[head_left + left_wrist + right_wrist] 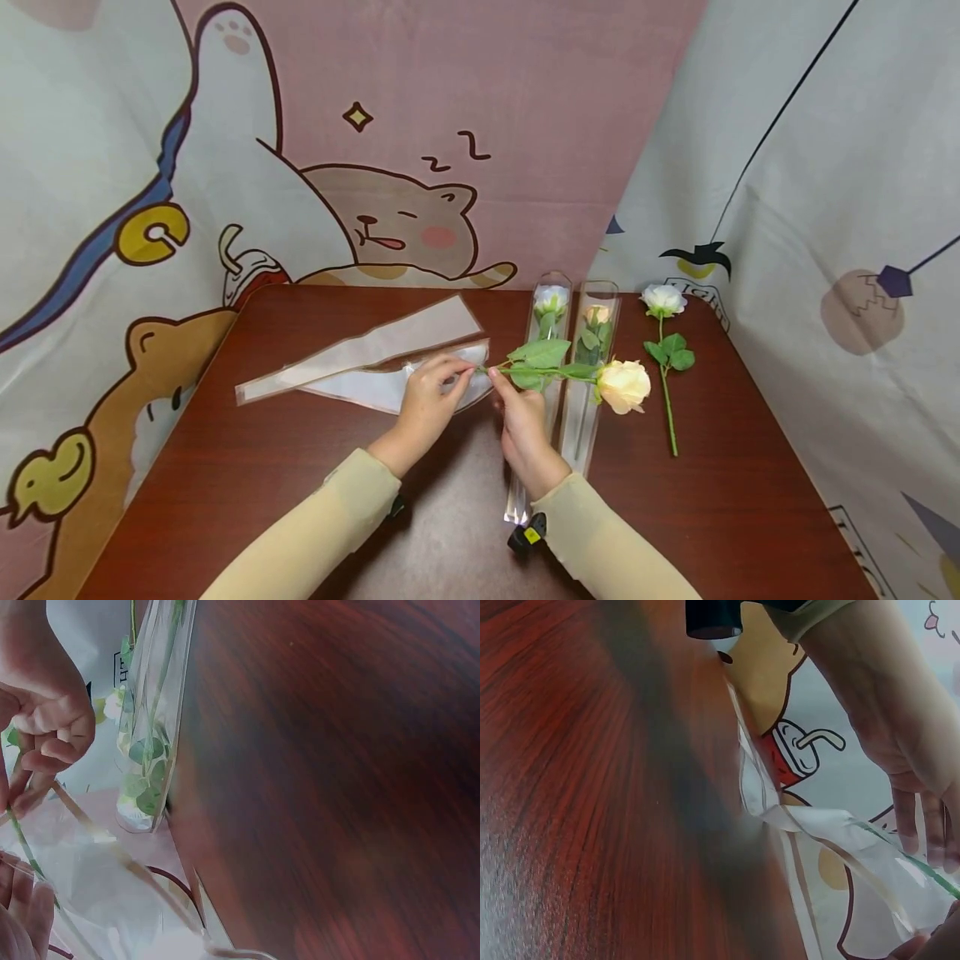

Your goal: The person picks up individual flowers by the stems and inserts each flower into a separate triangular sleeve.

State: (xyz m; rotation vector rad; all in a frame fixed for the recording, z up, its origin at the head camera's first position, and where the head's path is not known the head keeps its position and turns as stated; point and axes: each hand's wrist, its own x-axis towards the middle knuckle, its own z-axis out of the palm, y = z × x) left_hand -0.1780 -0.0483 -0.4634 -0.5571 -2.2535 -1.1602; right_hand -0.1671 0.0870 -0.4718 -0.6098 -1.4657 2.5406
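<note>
My right hand (525,425) pinches the green stem of a pale peach artificial rose (624,386), its bloom pointing right and leaves spread beside the fingers. Just left of it, my left hand (431,392) holds the wide mouth of a clear-and-white flower sleeve (352,388) between thumb and fingers. From the right fingers, the rose stem (26,844) runs down into the sleeve's mouth in the left wrist view. The right wrist view shows the green stem lying along the translucent sleeve (840,829), which is raised off the table at this end.
A second flat sleeve (390,340) lies behind the held one. Right of the hands lie two sleeved flowers, a white rose (551,298) and a peach rose (597,315). A loose white rose (663,300) lies farther right on the brown table (742,500). Printed cloth hangs behind.
</note>
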